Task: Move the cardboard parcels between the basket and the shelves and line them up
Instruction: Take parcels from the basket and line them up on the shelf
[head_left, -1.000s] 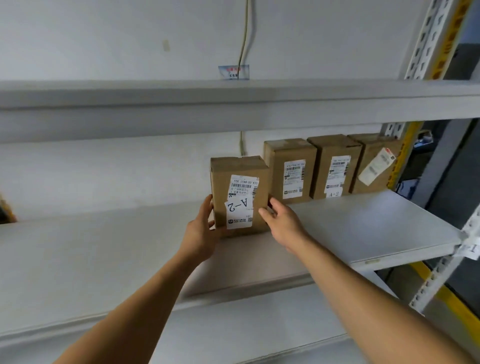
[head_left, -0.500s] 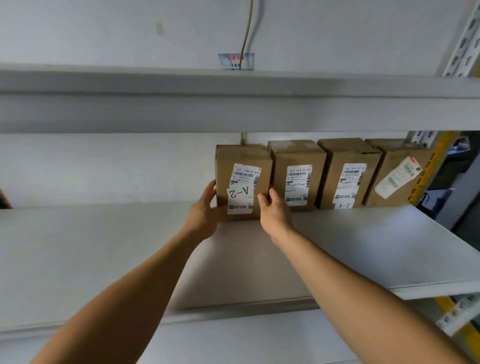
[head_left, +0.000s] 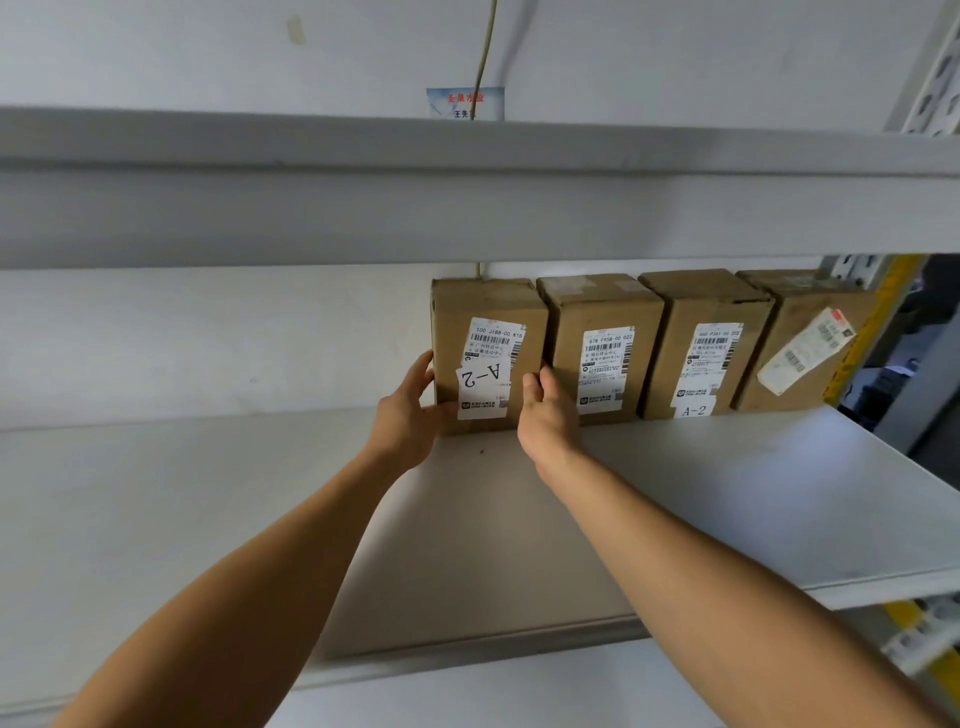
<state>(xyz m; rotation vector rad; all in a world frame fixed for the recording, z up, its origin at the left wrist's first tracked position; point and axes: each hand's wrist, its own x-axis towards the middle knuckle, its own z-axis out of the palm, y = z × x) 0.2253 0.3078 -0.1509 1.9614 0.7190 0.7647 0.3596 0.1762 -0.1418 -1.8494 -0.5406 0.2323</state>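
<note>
Several brown cardboard parcels stand upright in a row at the back of a grey shelf (head_left: 727, 493). The leftmost parcel (head_left: 485, 322) carries a white shipping label and an upside-down "A-2" sticker. My left hand (head_left: 408, 415) holds its left lower edge. My right hand (head_left: 548, 415) grips its right lower edge, fingers curled at the gap beside the second parcel (head_left: 602, 312). A third parcel (head_left: 701, 306) with an "A-2" tag and a fourth parcel (head_left: 800, 317) with a slanted label stand further right. No basket is in view.
An upper grey shelf (head_left: 467, 208) hangs low over the parcels. The white wall behind holds a cable and a small blue sign (head_left: 465, 103). A yellow and white rack upright (head_left: 862, 322) stands at the right end. The shelf stretches leftward from the parcels.
Both hands have pushed the leftmost parcel back toward the wall until it stands level with the row. The camera has come closer and turned slightly left.
</note>
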